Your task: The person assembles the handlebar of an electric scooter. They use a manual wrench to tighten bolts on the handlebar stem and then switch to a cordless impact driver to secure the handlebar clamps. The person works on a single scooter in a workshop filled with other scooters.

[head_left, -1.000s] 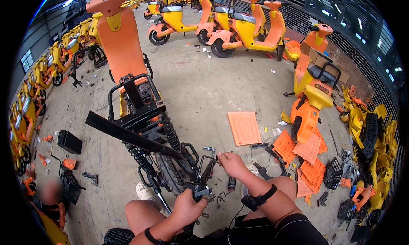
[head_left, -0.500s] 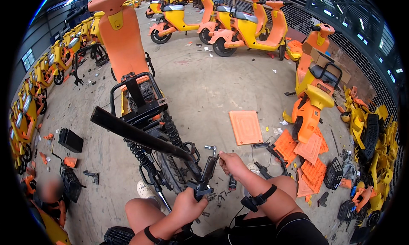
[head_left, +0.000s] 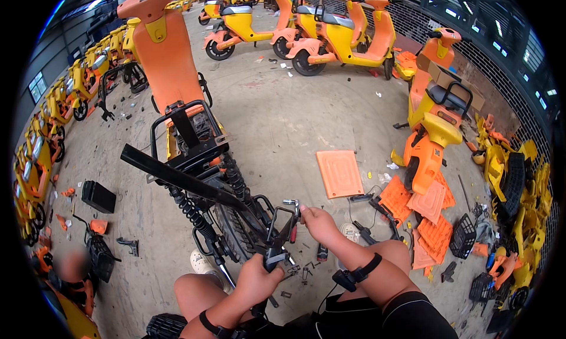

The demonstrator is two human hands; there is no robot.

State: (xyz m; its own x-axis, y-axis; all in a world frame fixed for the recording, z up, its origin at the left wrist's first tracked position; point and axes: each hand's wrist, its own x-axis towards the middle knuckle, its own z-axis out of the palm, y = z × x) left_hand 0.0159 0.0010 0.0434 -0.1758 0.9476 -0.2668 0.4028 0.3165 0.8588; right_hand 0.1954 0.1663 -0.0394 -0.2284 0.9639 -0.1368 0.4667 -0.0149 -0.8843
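My left hand (head_left: 257,283) is closed round the dark lower end of a long black metal bar (head_left: 183,177). The bar slants up and left across the back of an orange and yellow scooter (head_left: 168,59) with its rear stripped bare. A grey metal bracket (head_left: 275,259) shows beside my left thumb. My right hand (head_left: 321,227) is curled, its fingertips at a silver socket wrench (head_left: 292,203) with a right-angled head. Part of that tool is hidden behind the bar's end and my fingers. The rear tyre (head_left: 232,230) stands just left of my hands.
Loose small metal parts (head_left: 306,271) and a dark-handled tool (head_left: 322,252) lie between my feet. Orange panels (head_left: 341,174) are spread to the right. A black box (head_left: 98,196) sits at the left. Several scooters (head_left: 342,35) stand farther back; another person (head_left: 76,280) is at the lower left.
The black bar has turned and shifted left, and its lower end has tilted nearer the tyre. My left hand has moved slightly left and up. A red piece now shows below the wrench.
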